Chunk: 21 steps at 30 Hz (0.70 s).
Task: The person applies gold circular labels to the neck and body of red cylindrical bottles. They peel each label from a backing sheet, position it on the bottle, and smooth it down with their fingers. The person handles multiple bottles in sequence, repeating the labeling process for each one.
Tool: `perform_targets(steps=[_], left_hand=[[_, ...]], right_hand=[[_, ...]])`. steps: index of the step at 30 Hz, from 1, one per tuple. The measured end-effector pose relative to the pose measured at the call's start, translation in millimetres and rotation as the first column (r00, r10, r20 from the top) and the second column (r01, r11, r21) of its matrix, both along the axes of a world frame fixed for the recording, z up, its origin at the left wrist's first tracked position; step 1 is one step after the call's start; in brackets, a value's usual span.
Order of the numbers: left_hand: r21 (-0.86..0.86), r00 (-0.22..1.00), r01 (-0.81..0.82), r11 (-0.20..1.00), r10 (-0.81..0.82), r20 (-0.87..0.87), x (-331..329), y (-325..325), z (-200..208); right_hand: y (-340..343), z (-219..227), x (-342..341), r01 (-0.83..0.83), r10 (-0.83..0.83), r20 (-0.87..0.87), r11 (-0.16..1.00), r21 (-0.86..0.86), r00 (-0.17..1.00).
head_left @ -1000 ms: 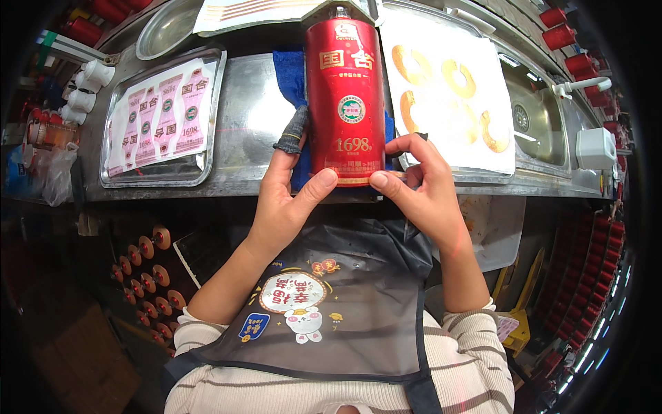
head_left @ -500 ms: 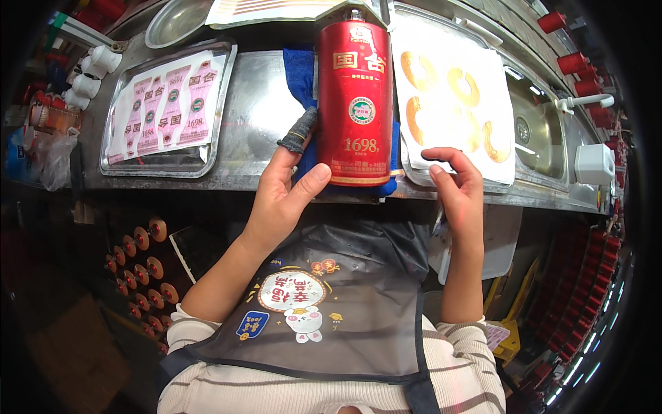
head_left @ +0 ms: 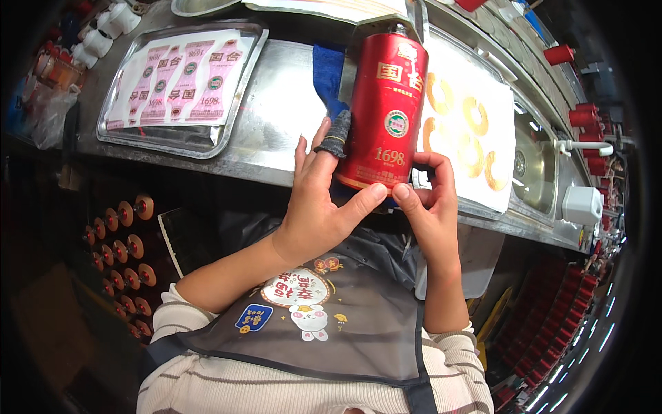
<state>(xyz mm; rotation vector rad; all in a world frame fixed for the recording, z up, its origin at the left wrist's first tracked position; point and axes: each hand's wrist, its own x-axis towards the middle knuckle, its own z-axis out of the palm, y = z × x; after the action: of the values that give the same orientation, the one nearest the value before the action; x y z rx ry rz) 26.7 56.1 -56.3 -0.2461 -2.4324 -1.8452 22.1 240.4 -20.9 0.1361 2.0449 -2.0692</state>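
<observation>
A shiny red bottle (head_left: 383,117) with gold print and a round green-and-white emblem lies with its neck pointing away from me. My left hand (head_left: 318,196) grips its lower left side, the thumb across the base; a dark fabric cover sits on one finger. On the lower right, my right hand (head_left: 434,210) closes on the same bottle, thumb near the base and fingers curled round the edge. Parts of the fingers behind the bottle are hidden. A blue cloth (head_left: 327,79) shows to the left of and behind the bottle.
A metal tray (head_left: 231,138) with pink-printed label sheets (head_left: 183,83) stands left. To the right, white sheets (head_left: 448,131) bear gold curved labels, beside a sink (head_left: 541,186) with a white tap (head_left: 586,148). Racked red bottles (head_left: 558,324) stand low right; round-ended pieces (head_left: 127,248) low left.
My right hand has come in from beside the bottle and taken hold of its lower right. The bottle now leans slightly rightward in view, and the whole scene has shifted and turned a little.
</observation>
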Motion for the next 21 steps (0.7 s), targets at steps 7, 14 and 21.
perform_targets(steps=[7, 14, 21], left_hand=[[0.591, 0.979, 0.029, 0.806, -0.143, 0.146, 3, -9, -26], [0.486, 0.996, -0.008, 0.874, -0.034, 0.078, 3, -4, -17], [0.107, 0.976, -0.137, 0.985, 0.152, -0.154, 4, 10, -15]], right_hand=[[0, 0, 2, -0.007, 0.007, -0.033, 1.0, 0.0, 0.999], [13, 3, 4, -0.02, 0.02, 0.053, 1.0, -0.002, 0.998], [4, 5, 6, -0.002, 0.002, 0.036, 1.0, 0.007, 0.999]])
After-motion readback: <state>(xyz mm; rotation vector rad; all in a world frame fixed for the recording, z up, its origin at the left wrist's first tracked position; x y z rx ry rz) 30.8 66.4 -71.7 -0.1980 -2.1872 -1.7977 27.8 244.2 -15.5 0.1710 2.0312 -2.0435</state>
